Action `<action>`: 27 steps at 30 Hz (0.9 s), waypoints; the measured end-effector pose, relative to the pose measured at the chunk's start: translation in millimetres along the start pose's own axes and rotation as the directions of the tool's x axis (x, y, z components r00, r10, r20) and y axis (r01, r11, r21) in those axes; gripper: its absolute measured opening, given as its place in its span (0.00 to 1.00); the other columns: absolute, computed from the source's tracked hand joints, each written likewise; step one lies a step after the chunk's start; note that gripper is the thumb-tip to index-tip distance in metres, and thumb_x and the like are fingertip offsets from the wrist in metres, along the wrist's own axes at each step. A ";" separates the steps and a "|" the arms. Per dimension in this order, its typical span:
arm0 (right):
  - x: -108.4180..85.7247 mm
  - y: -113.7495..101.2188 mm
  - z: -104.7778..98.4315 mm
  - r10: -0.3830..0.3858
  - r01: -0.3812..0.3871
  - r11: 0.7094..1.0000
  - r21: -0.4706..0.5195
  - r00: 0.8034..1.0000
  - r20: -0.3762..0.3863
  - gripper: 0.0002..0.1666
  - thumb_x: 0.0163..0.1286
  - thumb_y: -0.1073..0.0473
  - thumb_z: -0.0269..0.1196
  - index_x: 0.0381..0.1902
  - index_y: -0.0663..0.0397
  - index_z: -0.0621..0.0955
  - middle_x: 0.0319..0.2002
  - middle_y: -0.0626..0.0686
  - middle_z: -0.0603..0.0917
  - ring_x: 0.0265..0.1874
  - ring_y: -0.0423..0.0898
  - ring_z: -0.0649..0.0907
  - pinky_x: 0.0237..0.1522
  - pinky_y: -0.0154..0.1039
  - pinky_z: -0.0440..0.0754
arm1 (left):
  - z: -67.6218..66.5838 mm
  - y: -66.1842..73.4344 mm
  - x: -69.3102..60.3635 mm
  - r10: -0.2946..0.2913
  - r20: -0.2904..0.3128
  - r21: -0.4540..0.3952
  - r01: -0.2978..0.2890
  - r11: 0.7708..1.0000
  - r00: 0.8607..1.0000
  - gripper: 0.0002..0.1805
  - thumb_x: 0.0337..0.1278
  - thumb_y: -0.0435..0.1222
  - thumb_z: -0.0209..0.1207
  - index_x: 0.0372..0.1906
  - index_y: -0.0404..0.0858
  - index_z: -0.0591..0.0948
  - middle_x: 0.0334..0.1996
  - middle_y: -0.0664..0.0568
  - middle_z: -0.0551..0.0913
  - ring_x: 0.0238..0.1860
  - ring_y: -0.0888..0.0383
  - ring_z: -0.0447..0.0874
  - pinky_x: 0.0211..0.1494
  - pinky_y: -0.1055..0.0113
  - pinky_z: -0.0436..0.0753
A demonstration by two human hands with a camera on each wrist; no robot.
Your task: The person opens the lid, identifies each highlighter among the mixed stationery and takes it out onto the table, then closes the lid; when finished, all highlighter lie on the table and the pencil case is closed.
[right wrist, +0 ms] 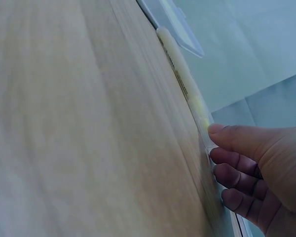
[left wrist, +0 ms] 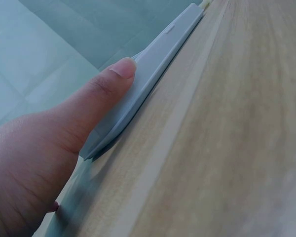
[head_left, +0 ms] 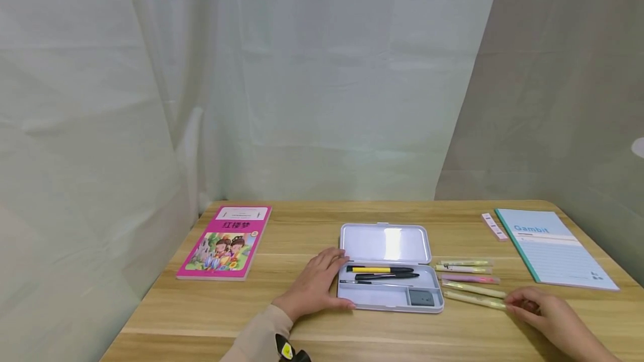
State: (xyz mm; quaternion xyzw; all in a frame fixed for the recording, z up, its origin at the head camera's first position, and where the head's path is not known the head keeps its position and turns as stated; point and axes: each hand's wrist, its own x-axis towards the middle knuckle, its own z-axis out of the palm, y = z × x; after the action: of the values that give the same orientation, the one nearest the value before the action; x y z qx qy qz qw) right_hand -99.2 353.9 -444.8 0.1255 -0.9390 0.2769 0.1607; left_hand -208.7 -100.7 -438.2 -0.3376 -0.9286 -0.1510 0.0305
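Observation:
An open white pencil case (head_left: pixel 372 296) lies on the table with its lid (head_left: pixel 367 243) tipped back. My left hand (head_left: pixel 317 281) rests against its left end, fingers near the hinge; the straight thumb (left wrist: pixel 106 89) touches the front corner in the left wrist view. Inside are a yellow-and-black pen (head_left: pixel 379 269), a black pen (head_left: pixel 386 276), a thin clear pen (head_left: pixel 374 283) and a dark grey block (head_left: pixel 421 298) in the small compartment. To the right of the case, my right hand (head_left: pixel 548 314) pinches the end of the nearest cream pen (right wrist: pixel 180 66); its index fingertip is hidden in the right wrist view.
Several other pens, among them a pink pen (head_left: pixel 470 279), lie side by side right of the case. Behind them is a small pink-and-white strip (head_left: pixel 495 227). A light blue notebook (head_left: pixel 558 250) lies far right, a pink book (head_left: pixel 223 244) far left. Curtains surround the wooden table (head_left: pixel 302 219).

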 end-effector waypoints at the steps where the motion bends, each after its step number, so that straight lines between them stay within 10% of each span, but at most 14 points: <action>1: 0.0 0.1 0.0 0.000 0.000 1.000 0.000 1.000 0.002 0.11 0.53 0.69 0.70 0.30 0.49 0.82 0.27 0.29 0.78 0.25 0.24 0.69 0.22 0.26 0.71 | -0.1 -0.1 0.0 0.001 -0.001 -0.001 -0.001 1.000 1.000 0.55 0.39 0.74 0.57 0.71 0.46 0.64 0.72 0.54 0.61 0.74 0.52 0.57 0.75 0.51 0.62; 27: 10.6 -12.3 -18.3 0.074 -0.073 0.997 -0.032 0.997 0.031 0.03 0.60 0.60 0.68 0.32 0.48 0.83 0.27 0.36 0.80 0.26 0.24 0.72 0.24 0.28 0.74 | -1.0 1.1 0.6 -0.003 0.006 -0.001 0.003 1.000 1.000 0.56 0.38 0.75 0.55 0.71 0.46 0.64 0.72 0.53 0.60 0.74 0.50 0.56 0.75 0.49 0.62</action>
State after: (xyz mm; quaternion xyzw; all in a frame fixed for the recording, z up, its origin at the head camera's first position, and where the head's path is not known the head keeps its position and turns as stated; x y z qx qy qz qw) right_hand -100.7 352.6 -420.3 0.0929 -0.9496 0.2660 0.1374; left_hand -208.5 -99.9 -436.8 -0.3367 -0.9291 -0.1507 0.0274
